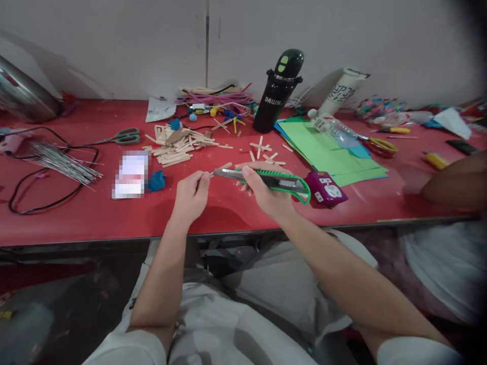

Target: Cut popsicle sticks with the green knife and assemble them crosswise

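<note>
My right hand (268, 195) is wrapped around a green-and-black utility knife (283, 181), its tip pointing left. Between the thumb and fingers of my left hand (192, 197) is a thin wooden craft stick (225, 166). The knife's tip is right at this stick, close to my left fingertips; whether the blade touches the wood I cannot tell. Just beyond my hands lies a pile of craft sticks (175, 147). To its right, several sticks are set in small crossed shapes (259, 147) on the red table (213, 220).
A black bottle (276, 94) stands at the back. Right of my hands are a purple box (327, 190), green paper sheets (338, 157) and yellow-handled scissors (382, 147). Leftward lie a phone (131, 175), grey-green scissors (127, 136) and wires (68, 162). Another person's arm (456, 182) rests at the right.
</note>
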`<state>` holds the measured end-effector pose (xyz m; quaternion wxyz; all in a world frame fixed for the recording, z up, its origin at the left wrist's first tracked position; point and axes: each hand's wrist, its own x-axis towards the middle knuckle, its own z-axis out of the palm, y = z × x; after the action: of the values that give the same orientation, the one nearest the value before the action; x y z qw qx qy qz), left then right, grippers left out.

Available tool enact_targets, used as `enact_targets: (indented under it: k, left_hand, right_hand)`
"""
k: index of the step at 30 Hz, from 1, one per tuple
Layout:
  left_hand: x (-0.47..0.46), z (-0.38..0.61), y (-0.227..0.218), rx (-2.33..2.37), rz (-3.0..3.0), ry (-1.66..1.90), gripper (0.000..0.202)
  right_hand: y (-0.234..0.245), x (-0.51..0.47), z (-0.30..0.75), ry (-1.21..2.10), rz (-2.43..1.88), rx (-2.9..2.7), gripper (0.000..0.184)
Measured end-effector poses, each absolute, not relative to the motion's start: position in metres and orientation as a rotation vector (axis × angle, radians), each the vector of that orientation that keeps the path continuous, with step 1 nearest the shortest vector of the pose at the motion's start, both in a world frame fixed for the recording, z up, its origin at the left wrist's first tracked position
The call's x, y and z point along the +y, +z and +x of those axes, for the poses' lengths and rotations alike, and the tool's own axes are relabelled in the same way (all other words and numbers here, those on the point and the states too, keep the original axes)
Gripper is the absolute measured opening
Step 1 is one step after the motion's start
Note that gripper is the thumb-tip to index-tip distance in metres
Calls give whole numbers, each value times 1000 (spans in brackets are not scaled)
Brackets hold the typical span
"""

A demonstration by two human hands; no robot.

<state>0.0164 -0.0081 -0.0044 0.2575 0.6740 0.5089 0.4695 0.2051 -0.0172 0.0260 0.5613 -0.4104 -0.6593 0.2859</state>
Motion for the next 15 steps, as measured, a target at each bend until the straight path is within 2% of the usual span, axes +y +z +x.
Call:
enact_targets:
  k: [4,10,15]
  left_hand:
    - [-7,12,-4,1502,1867,1283,38]
    - [-9,12,1,1255,1652,1374,39]
    - [-10,13,1,1237,1676,1351,40]
  right_hand:
    - [32,-22,209,559,-1001,-1474,27]
    - [34,-21,214,475,-1061,-1505,24]
    - [34,-26,209,289,-986,-1713,22]
